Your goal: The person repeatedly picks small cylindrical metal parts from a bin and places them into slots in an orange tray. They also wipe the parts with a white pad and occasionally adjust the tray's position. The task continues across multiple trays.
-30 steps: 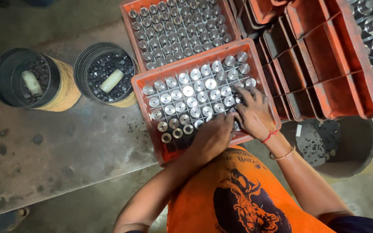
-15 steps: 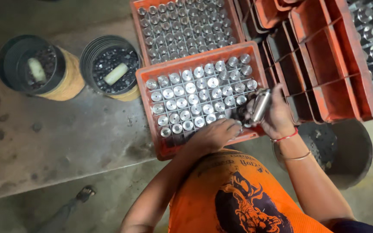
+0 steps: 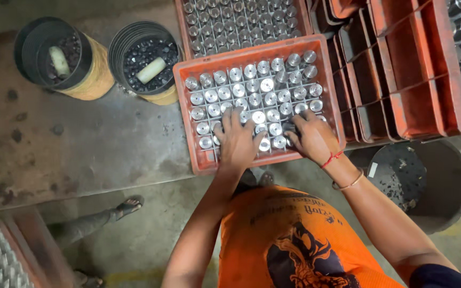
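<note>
An orange plastic crate (image 3: 326, 69) on the metal bench holds several rows of upright shiny metal cylinders (image 3: 252, 85). My left hand (image 3: 237, 143) lies flat with fingers spread on the cylinders in the front rows. My right hand (image 3: 311, 137), with a red thread and a bangle at the wrist, is curled over the front right corner of the rows, its fingers closed down around one cylinder among the others. I wear an orange printed shirt.
A second crate of cylinders (image 3: 180, 16) stands behind the first. Two black buckets (image 3: 30, 50) (image 3: 119, 53) of small dark parts sit at the left. Empty orange crates (image 3: 401, 80) are stacked on the right, above a round black bin (image 3: 444, 186). Another person's sandalled foot (image 3: 129, 203) is lower left.
My right hand, which had lifted a cylinder above the crate, has come down into the front right rows. My left hand has slid forward and flattened on the cylinders.
</note>
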